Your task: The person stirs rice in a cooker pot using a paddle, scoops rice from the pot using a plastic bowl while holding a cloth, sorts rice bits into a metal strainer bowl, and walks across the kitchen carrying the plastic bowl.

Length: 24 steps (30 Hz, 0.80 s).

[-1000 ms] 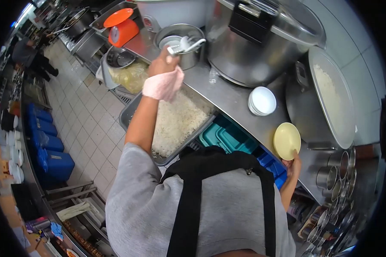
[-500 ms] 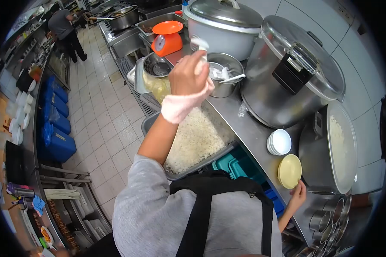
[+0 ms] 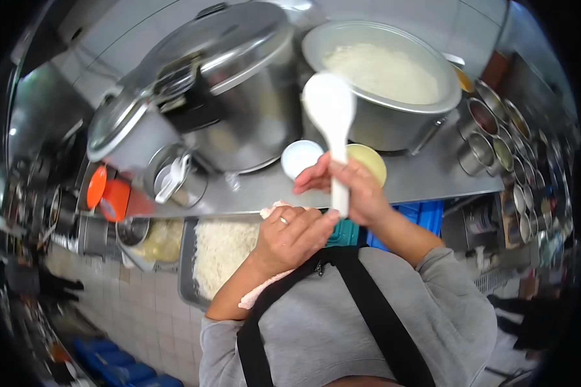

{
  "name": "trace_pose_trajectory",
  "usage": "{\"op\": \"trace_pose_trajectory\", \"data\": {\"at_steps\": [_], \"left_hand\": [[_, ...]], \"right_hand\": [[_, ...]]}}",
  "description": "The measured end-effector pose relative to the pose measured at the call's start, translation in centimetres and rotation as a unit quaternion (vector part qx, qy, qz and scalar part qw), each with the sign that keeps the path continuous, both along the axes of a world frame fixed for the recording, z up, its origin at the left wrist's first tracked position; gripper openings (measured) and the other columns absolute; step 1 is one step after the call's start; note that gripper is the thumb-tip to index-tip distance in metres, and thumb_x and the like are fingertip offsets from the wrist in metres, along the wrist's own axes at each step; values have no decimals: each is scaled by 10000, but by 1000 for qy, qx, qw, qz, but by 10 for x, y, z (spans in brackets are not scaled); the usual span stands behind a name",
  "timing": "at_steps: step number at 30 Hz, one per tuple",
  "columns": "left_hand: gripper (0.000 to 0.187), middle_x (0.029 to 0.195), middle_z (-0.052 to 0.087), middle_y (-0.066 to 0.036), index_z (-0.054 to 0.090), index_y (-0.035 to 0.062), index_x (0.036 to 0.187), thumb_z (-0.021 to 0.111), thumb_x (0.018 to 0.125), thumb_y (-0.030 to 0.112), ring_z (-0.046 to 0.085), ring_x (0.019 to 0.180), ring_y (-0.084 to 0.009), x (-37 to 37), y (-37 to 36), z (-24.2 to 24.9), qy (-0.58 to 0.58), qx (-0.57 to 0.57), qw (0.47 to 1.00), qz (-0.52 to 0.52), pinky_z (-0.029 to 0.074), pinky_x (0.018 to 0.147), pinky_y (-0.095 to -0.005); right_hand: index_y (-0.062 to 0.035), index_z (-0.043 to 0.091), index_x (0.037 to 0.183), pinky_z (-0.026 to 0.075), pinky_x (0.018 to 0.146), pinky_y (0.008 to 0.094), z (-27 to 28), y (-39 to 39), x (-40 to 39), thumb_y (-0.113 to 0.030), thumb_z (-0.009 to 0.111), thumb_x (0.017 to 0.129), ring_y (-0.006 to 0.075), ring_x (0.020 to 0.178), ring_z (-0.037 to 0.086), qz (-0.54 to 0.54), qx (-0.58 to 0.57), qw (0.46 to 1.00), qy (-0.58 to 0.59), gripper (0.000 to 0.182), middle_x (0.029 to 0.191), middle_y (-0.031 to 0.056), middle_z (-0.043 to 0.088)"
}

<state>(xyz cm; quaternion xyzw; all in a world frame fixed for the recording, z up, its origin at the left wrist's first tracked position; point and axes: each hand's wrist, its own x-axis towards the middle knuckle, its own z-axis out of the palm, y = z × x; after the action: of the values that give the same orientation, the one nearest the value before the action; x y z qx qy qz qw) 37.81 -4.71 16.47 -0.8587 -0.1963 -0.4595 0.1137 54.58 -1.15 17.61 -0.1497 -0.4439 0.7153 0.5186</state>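
My right hand (image 3: 358, 190) is closed round the handle of a white rice paddle (image 3: 329, 106), its broad head pointing up. Close beside it, my left hand (image 3: 287, 238) has its fingers curled over a pink cloth (image 3: 255, 295), which hangs along the wrist. The left fingertips reach the lower end of the paddle handle. Behind the hands, a white bowl (image 3: 301, 158) stands on the counter. A yellow bowl (image 3: 371, 166) is partly hidden by my right hand. Beyond them is a large pot (image 3: 374, 129) holding white rice (image 3: 384, 71).
A big lidded steel cooker (image 3: 252, 129) stands on the counter (image 3: 426, 184). To its left are a pot with white utensils (image 3: 197, 190) and an orange scale (image 3: 115, 198). Below the edge sits a grey tub (image 3: 186, 271) of rice. Metal containers (image 3: 474, 155) stand right.
The paddle is now upright in my right hand, which has left the yellow bowl. My left hand has come down from above the utensil pot. The view has turned right.
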Motion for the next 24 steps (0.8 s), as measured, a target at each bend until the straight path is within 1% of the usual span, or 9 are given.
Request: {"op": "trace_pose_trajectory", "data": {"at_steps": [2,4,6,9,11,12,14,20,24], "left_hand": [[436,782,617,-62,626,56,1116,723,691,57,568,658,-207,12,16,-2,-82,-56,995,-3,462,585,-320],[390,865,649,-97,636,21,1054,745,679,32,591,693,-254,20,34,8,-103,-86,990,53,485,626,-346],[336,897,656,-117,640,9,1021,734,699,23,600,731,-273,37,65,29,-162,-68,983,60,490,651,-344],[276,945,648,-139,633,3,1006,709,741,13,606,811,-280,64,117,48,-262,-36,962,63,486,728,-340],[279,968,633,-141,625,9,1019,709,756,48,593,873,-290,83,152,56,-308,0,947,91,470,786,-361],[278,973,629,-142,623,11,1024,707,768,76,588,888,-294,91,171,57,-316,32,941,112,464,807,-378],[258,967,628,-141,626,15,1010,696,783,116,583,894,-302,107,207,54,-283,22,949,135,456,819,-398],[156,841,623,-131,640,22,843,640,804,172,579,828,-327,119,265,23,-123,-113,985,32,448,821,-433],[111,733,602,-117,618,23,712,607,771,117,579,754,-315,117,275,15,-174,-127,975,-56,463,796,-418]], "right_hand": [[3,497,1040,548,701,355,28,13,56,-271,487,960,217,749,650,-115,57,987,-96,285,825,127,613],[-6,491,1103,422,414,248,61,28,110,-330,481,969,118,461,484,-156,54,970,-177,351,633,10,465],[-52,548,1170,339,426,214,92,45,158,-423,410,985,70,450,391,-210,90,912,-342,436,595,-17,386],[-54,585,1189,395,486,261,118,91,214,-429,384,986,129,478,447,-261,119,808,-515,471,573,23,423],[-97,605,1200,456,575,348,114,132,243,-364,423,971,227,584,564,-321,290,524,-734,396,603,103,530],[-97,605,1200,456,575,348,110,150,252,-364,423,971,227,584,564,-321,292,523,-734,396,603,103,530],[-142,629,1169,471,653,435,102,185,264,-293,484,936,313,743,622,-331,373,350,-793,313,724,156,619],[-126,646,1065,509,695,435,110,294,271,-179,526,879,317,845,639,-211,329,197,-899,227,916,143,671],[-125,667,1022,515,697,431,99,379,294,-165,525,870,310,851,647,-173,337,181,-907,212,928,131,674]]}}
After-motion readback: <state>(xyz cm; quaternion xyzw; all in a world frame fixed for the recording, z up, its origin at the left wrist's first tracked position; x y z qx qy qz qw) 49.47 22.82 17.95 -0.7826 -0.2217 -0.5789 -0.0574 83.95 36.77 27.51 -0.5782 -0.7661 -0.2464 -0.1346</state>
